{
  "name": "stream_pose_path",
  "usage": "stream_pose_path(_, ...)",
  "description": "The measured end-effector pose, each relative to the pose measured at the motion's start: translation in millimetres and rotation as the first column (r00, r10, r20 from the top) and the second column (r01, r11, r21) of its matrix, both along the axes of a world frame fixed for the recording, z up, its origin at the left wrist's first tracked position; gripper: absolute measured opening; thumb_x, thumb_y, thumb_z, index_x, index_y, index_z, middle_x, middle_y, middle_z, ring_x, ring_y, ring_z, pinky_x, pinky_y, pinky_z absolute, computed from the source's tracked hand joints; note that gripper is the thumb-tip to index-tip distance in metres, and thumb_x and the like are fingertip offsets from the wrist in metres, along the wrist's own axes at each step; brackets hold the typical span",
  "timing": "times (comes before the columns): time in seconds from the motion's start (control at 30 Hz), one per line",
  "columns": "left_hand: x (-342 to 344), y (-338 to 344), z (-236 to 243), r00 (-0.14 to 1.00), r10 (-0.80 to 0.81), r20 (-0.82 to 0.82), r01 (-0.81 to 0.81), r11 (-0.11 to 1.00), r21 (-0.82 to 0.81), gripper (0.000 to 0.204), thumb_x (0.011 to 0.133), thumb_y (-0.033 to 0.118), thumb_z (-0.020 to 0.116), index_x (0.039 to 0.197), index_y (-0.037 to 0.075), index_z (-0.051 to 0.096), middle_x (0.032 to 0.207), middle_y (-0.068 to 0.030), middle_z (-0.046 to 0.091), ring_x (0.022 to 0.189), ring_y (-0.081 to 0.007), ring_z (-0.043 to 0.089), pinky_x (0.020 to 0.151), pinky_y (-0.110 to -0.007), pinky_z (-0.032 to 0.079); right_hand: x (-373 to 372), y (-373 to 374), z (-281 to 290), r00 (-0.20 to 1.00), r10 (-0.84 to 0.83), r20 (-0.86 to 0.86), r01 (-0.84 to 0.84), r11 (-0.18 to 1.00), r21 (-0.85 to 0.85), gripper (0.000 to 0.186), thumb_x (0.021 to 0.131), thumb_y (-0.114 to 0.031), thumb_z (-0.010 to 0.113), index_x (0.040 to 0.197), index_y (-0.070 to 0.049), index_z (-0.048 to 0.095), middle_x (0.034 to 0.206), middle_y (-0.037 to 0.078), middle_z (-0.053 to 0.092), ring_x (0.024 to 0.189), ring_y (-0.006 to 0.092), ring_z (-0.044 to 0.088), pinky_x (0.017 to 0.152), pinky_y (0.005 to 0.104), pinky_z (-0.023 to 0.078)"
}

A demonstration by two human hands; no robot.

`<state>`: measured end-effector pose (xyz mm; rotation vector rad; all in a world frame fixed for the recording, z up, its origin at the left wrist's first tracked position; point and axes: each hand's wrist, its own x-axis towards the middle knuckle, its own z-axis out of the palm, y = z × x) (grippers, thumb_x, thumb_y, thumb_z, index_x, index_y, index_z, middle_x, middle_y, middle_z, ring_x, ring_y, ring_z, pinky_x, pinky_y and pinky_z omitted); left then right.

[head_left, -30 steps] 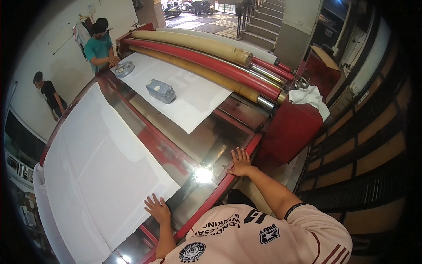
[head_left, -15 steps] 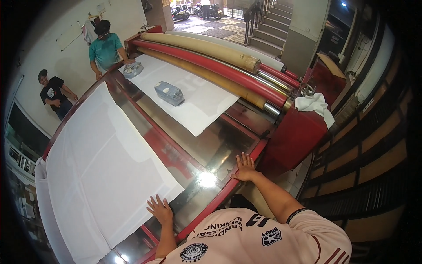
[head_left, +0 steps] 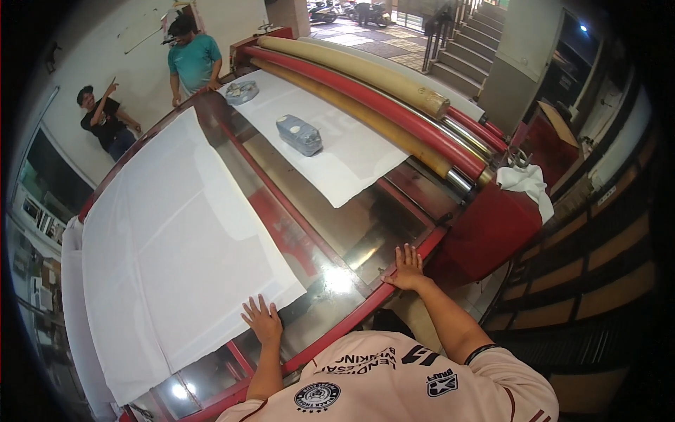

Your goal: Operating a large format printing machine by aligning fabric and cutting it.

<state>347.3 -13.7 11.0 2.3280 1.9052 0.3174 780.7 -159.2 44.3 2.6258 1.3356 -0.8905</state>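
Observation:
My left hand lies with fingers spread at the near edge of a large white sheet, which covers the left part of the metal table. Farther right, my right hand rests open on the red rim of the table, fingers apart and holding nothing. A second white sheet lies beside the rollers. On it sits a grey wrapped bundle, with another grey bundle at the sheet's far end.
Long red and tan rollers run along the table's far right side. A white cloth hangs over the red machine housing. One person in a teal shirt stands at the far end, another in black beyond the left edge.
The view has shifted, so the scene sits slightly farther right. The person in black has raised an arm. My hands stay at about the same places on the table.

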Motion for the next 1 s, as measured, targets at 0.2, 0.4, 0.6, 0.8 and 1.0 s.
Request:
stream_pose_path(0.2, 1.3, -0.5, 2.3, 1.000, 0.005, 0.003, -0.005, 1.000, -0.019, 0.055, 0.104, 0.039, 0.045, 0.151, 0.010, 0.043, 0.160, -0.0209, 0.030, 0.151, -0.0432, 0.016, 0.121, -0.061, 0.009, 0.4, -0.4, -0.5, 1.000, 0.005, 0.002, -0.005, 1.000, -0.003, 0.124, 0.081, -0.075, 0.060, 0.160, -0.011, -0.011, 0.167, 0.018, -0.017, 0.153, 0.0369, -0.017, 0.122, 0.0504, -0.006)
stream_pose_path(0.4, 1.5, -0.1, 2.5, 1.000, 0.007, 0.006, -0.007, 1.000, -0.020, 0.056, 0.104, 0.040, 0.045, 0.151, 0.010, 0.043, 0.160, -0.0210, 0.031, 0.151, -0.0434, 0.017, 0.121, -0.061, 0.009, 1.0, -0.7, -0.1, 1.000, 0.007, 0.008, -0.007, 1.000, -0.003, 0.125, 0.081, -0.075, 0.061, 0.160, -0.011, -0.011, 0.166, 0.018, -0.017, 0.153, 0.0366, -0.017, 0.122, 0.0503, -0.006)
stream_pose_path(0.6, 1.6, -0.1, 1.4, 1.000, 0.004, 0.009, -0.004, 1.000, -0.006, 0.055, 0.104, 0.039, 0.045, 0.151, 0.010, 0.044, 0.160, -0.0207, 0.031, 0.151, -0.0434, 0.017, 0.121, -0.061, 0.009, 1.3, -1.3, -1.1, 1.000, 0.008, 0.007, -0.008, 1.000, 0.006, 0.124, 0.081, -0.076, 0.060, 0.160, -0.011, -0.011, 0.166, 0.018, -0.018, 0.153, 0.0365, -0.018, 0.122, 0.0498, -0.007)
stream_pose_path(0.8, 1.1, -0.4, 2.1, 1.000, 0.000, 0.018, 0.000, 1.000, 0.001, 0.055, 0.104, 0.039, 0.045, 0.151, 0.010, 0.044, 0.160, -0.0201, 0.031, 0.151, -0.0436, 0.017, 0.121, -0.061, 0.009, 0.9, -1.3, -0.5, 1.000, 0.001, -0.004, -0.001, 1.000, 0.007, 0.123, 0.082, -0.074, 0.060, 0.160, -0.011, -0.010, 0.166, 0.018, -0.018, 0.153, 0.0366, -0.018, 0.122, 0.0497, -0.007)
stream_pose_path(1.0, 1.1, -1.1, 2.6, 1.000, -0.002, 0.027, 0.002, 1.000, 0.002, 0.055, 0.105, 0.039, 0.044, 0.150, 0.009, 0.044, 0.160, -0.0207, 0.031, 0.151, -0.0436, 0.017, 0.121, -0.061, 0.009, 1.4, -1.5, -0.7, 1.000, 0.002, -0.008, -0.002, 1.000, 0.013, 0.123, 0.081, -0.075, 0.060, 0.161, -0.011, -0.010, 0.166, 0.018, -0.018, 0.153, 0.0367, -0.016, 0.122, 0.0494, -0.006)
